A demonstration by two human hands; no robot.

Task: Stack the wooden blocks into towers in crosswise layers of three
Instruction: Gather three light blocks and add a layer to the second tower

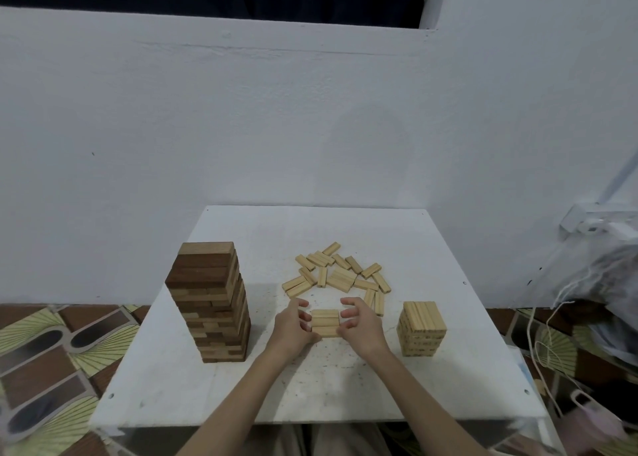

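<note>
Lying in the lower middle of the frame, a small row of three light wooden blocks point(325, 323) rests flat on the white table point(172, 379), side by side and touching each other. The left hand point(293, 328) is at the left end of this row and the right hand point(359, 324) is at the right end; the fingers of both are curled toward the blocks, but I cannot tell if they really press or grip them. The two hands are apart, with the row between them. Just above the hands, a loose pile of light blocks point(340, 276) is scattered on the table. At the right of the hands stands a short light tower point(422, 328). At the left stands a tall dark tower point(210, 303), with crosswise layers.
</note>
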